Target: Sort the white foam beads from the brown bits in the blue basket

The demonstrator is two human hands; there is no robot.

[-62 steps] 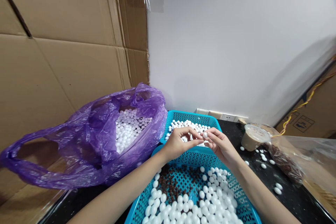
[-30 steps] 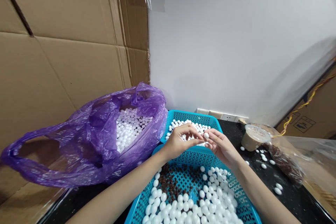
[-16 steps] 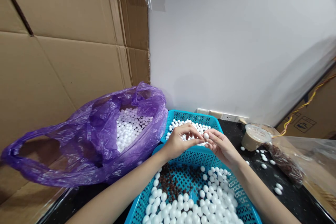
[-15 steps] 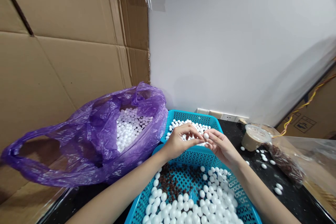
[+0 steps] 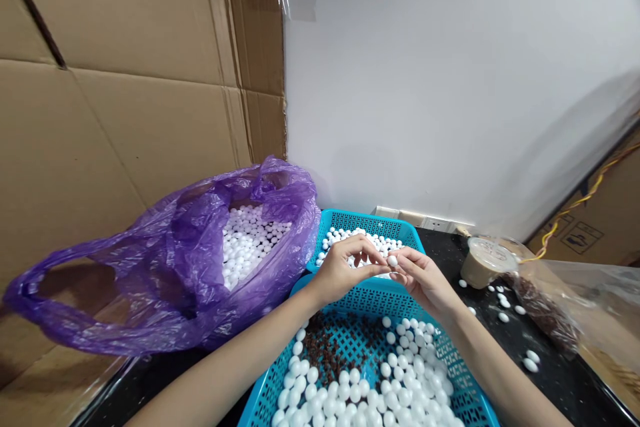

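Observation:
My left hand [image 5: 341, 269] and my right hand [image 5: 423, 278] meet fingertip to fingertip above the rim between two blue baskets. A small white foam ball [image 5: 393, 260] is pinched in my right fingers, and my left thumb and forefinger close on it from the other side. The near blue basket [image 5: 371, 301] under my wrists holds several white balls and a patch of small brown bits [image 5: 325, 350]. The far blue basket [image 5: 364, 222] holds a heap of white balls.
An open purple plastic bag [image 5: 165, 267] of white balls lies at the left against cardboard sheets [image 5: 110, 93]. At the right stand a lidded drink cup [image 5: 483, 261], a clear bag of brown bits [image 5: 543, 313] and loose balls on the black counter [image 5: 560, 373]. A white wall lies behind.
Hardly anything differs: both hands stay together at the same spot, with the white ball a touch lower between the fingertips.

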